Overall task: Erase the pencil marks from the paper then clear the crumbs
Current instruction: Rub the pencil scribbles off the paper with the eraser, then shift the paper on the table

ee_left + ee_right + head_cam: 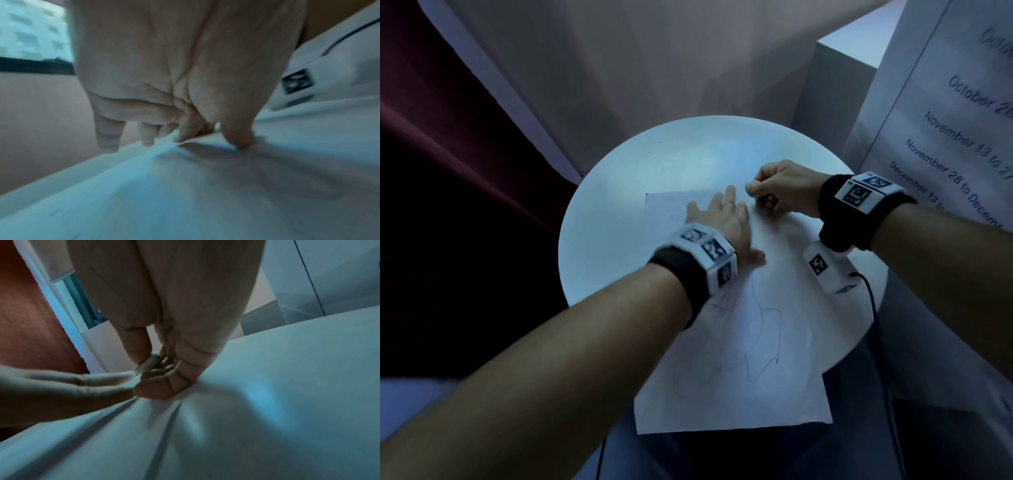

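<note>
A white sheet of paper (739, 377) lies on a round white table (613, 219), its near end hanging over the edge. Thin pencil scribbles (763, 342) cross its near half. My left hand (722, 222) lies flat on the far part of the sheet, fingers spread; in the left wrist view its fingertips (240, 139) press the paper (205, 186). My right hand (760, 195) is curled just right of it, pinching a small pale eraser (151, 361) between thumb and fingers. The edge of the right hand (164, 386) pushes into the paper (226, 434), which wrinkles.
A white device with a black marker (822, 270) and a dark cable (873, 308) sits on the table's right side, under my right wrist. A printed panel with dates (945, 120) stands at the right. A dark red curtain (431, 171) hangs at the left.
</note>
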### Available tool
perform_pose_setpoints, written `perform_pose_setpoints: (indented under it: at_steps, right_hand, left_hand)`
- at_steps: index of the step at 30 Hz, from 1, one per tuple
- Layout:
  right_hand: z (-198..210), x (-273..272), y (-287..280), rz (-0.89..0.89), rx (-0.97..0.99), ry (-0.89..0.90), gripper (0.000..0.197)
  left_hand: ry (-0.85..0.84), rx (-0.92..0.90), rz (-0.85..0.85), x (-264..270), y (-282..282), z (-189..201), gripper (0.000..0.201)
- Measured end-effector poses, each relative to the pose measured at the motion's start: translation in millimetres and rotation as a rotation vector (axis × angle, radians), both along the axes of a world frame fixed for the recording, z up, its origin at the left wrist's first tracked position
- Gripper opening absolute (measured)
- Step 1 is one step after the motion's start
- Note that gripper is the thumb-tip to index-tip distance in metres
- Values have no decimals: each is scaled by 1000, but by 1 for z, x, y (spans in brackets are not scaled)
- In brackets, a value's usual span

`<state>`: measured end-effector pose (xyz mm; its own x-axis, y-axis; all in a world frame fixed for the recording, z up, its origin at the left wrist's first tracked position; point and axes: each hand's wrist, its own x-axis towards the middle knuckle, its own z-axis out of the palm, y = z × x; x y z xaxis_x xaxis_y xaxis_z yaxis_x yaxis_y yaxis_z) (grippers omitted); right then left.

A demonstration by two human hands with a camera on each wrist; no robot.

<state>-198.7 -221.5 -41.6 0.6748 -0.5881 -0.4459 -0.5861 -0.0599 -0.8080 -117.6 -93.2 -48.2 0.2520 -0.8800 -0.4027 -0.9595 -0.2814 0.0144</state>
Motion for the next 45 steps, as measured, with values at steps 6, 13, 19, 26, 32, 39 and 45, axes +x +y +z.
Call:
perform_pose_setpoints:
  at_steps: [6,13,19,26,32,39,45]
  right_hand:
    - [-5,2,2,-24,-34,-1,14]
    - [0,2,10,6,-129,101,13]
    - [2,-4,14,16,-165,122,10]
    - [0,-13,11,-58,-119,86,12]
    - [-1,-12,11,-63,-91,81,13]
    - [1,-12,14,-54,-125,90,13]
    - [-1,-12,14,-56,-141,83,12]
  left_hand:
    - [135,23,-135,-51,16,-15,92]
    - [70,127,394,17,41,-6,125]
    - [182,3,-82,-25,24,1,113]
    - [9,161,394,15,38,-2,128]
    - [181,31,-96,-38,17,-3,115]
    - [90,129,381,45,49,-7,123]
    - [121,107,-39,9,85,-7,110]
